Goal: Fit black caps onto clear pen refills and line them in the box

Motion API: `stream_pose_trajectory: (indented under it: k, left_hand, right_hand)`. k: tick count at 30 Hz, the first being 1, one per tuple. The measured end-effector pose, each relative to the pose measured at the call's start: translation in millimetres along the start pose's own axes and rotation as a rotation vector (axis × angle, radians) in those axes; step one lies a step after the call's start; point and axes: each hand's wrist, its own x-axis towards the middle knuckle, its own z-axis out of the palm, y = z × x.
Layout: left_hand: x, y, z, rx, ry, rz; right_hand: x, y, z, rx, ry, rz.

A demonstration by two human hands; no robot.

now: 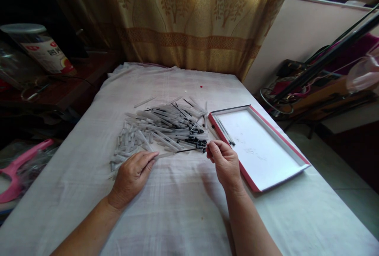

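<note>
My left hand [134, 173] pinches one end of a translucent pen barrel [166, 155] just above the cloth. From the barrel's other end a thin black pen refill [191, 150] runs across to my right hand [223, 163], whose fingers are closed on its far end. How far the refill sits inside the barrel I cannot tell. Behind both hands spreads a heap of clear barrels [142, 120] mixed with black-ended pieces [197, 142]. Beside my right hand lies a shallow red-edged white box [266, 153], with a few slim pen parts [224, 129] along its left side.
A pale cloth [166, 216] covers the table. Near its far edge lies a small red piece [201, 86]. A gold curtain [183, 23] hangs behind. To the left are a labelled jar [44, 51] and a pink plastic object [17, 169].
</note>
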Motion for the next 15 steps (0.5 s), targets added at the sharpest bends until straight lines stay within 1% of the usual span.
stream_pose_trajectory:
  k: [6, 10, 12, 15]
  left_hand:
    - [1, 2, -0.9, -0.004, 0.018, 0.049]
    - [2, 6, -1.3, -0.01, 0.012, 0.097]
    - [2, 10, -0.1, -0.02, 0.0, 0.103]
    - [1, 17, 3.3, -0.039, -0.034, 0.099]
  right_hand:
    - [-3, 2, 5, -0.024, -0.046, -0.002]
    - [-10, 6, 16, -0.074, -0.123, -0.032]
    - [-16, 8, 25, -0.136, -0.175, -0.096]
    - [-25, 13, 37, -0.253, -0.261, -0.266]
